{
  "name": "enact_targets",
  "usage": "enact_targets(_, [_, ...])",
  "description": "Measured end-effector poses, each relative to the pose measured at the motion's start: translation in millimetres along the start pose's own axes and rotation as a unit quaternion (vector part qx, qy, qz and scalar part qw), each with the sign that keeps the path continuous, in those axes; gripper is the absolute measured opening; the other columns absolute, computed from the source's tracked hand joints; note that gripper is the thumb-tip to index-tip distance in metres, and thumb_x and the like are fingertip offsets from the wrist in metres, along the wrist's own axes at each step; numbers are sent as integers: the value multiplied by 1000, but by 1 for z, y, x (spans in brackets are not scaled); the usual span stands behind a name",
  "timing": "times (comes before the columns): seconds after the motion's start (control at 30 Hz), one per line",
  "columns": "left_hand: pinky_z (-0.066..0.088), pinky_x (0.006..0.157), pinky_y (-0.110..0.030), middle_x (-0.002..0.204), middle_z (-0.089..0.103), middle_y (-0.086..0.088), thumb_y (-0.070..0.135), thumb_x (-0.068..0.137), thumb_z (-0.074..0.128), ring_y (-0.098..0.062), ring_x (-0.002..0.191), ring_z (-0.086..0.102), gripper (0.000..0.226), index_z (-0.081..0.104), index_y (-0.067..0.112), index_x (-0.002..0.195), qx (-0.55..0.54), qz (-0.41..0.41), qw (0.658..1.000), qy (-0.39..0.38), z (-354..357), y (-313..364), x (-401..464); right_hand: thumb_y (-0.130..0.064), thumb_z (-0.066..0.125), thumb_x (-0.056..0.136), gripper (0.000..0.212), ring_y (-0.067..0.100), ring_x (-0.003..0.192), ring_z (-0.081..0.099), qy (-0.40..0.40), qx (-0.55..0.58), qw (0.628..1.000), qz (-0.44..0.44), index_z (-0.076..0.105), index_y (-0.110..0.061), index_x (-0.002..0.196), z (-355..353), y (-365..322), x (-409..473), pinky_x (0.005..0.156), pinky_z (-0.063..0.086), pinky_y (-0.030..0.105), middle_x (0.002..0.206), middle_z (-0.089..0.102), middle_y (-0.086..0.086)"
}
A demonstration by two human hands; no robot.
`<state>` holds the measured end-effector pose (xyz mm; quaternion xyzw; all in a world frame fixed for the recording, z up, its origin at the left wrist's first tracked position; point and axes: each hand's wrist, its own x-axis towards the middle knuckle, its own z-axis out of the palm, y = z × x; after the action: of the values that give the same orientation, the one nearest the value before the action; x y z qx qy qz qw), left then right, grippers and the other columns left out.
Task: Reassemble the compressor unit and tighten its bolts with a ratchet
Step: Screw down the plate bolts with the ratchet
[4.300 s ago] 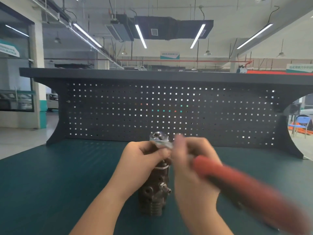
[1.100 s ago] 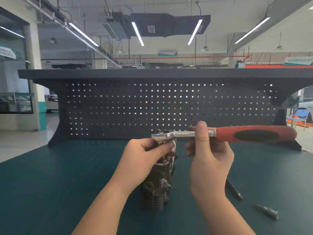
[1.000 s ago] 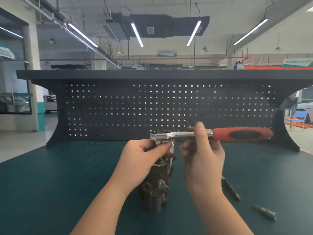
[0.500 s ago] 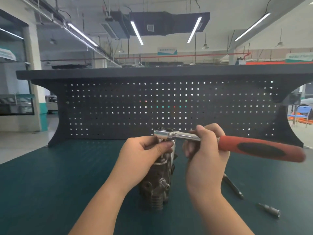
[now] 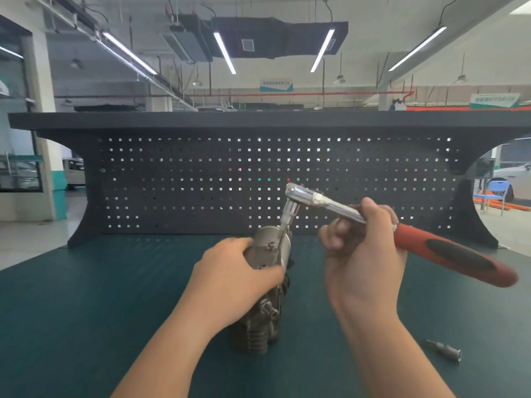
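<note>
A worker's left hand clamps the upright compressor on the bench mat, steadying it, while the right hand closes around the ratchet, raised tilted above the compressor, apparently for repositioning. The socket tip blurs against the cap; bolt contact cannot be judged.

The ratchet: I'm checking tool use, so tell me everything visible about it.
The ratchet has a shiny metal head and shaft and a red handle with a black inset. It is tilted, head up-left, handle down-right. Its socket extension angles down onto the top of the upright compressor unit. The right hand grips the shaft near the handle.
</note>
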<state>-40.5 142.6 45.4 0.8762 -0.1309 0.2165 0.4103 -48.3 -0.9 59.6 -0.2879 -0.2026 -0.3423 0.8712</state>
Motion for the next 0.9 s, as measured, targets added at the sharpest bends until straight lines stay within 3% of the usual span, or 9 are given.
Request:
enact_targets(0.07, [46,65,-8,81,61,40,63,53,64,18,83,57,24,56,66,75,-12,10,1000,-14,-6,-10,4,-9,52,95,35,10,40,46,1,12,1000,9,50,-20,62,-1,-1,3,42,39,19,48,50,-4])
enact_targets(0.17, [42,71,-2,104,63,36,53,56,70,22,93,56,51,66,45,106,-36,20,997,-68,-19,-29,14,-11,56,95,32,9,41,48,-5,-12,1000,23,50,-18,65,-1,1,2,44,40,20,50,53,-4])
enact_targets(0.33, [48,90,-15,121,62,32,24,54,77,9,113,58,41,79,35,93,-172,63,969,-168,-38,-46,27,-17,60,95,45,11,42,42,-7,-12,999,50,57,-25,50,3,4,-1,42,35,22,48,45,-3])
enact_targets(0.43, [47,86,-11,123,57,39,33,49,72,8,116,57,40,81,29,88,-212,69,961,-163,-39,-52,28,-28,59,95,37,11,43,37,-9,-21,997,72,51,-19,60,3,7,-4,43,34,23,50,41,-2])
enact_targets(0.57, [37,102,-18,134,47,37,44,64,70,12,125,44,33,74,50,96,-113,65,987,-89,-33,-50,24,-30,56,96,37,11,42,37,-8,-22,997,79,41,-15,66,3,9,-5,45,36,22,49,42,-3])
enact_targets(0.6, [37,101,-17,134,46,34,56,62,72,11,124,46,39,70,52,101,-92,57,992,-72,-29,-47,23,-29,56,96,36,11,41,37,-5,-26,997,75,42,-15,66,3,8,-6,45,37,22,49,43,-3])
enact_targets(0.67, [40,99,-20,129,50,29,78,48,75,6,120,49,77,63,46,117,-48,36,997,-52,-21,-41,22,-26,59,95,34,11,40,39,3,-30,997,67,44,-14,66,3,8,-6,44,37,21,48,44,-3])
enact_targets(0.73, [42,92,-17,122,56,27,80,43,72,5,114,53,90,63,39,122,-36,20,998,-40,-16,-39,22,-22,61,95,32,10,40,41,9,-34,997,62,46,-14,68,2,7,-5,42,38,21,47,45,-3])
enact_targets(0.9, [40,78,-3,111,60,33,42,73,80,18,101,55,33,70,45,104,-65,32,996,-52,-20,-50,27,-22,62,94,25,8,40,46,8,-45,997,66,51,-15,72,0,6,-3,43,40,20,48,50,-6])
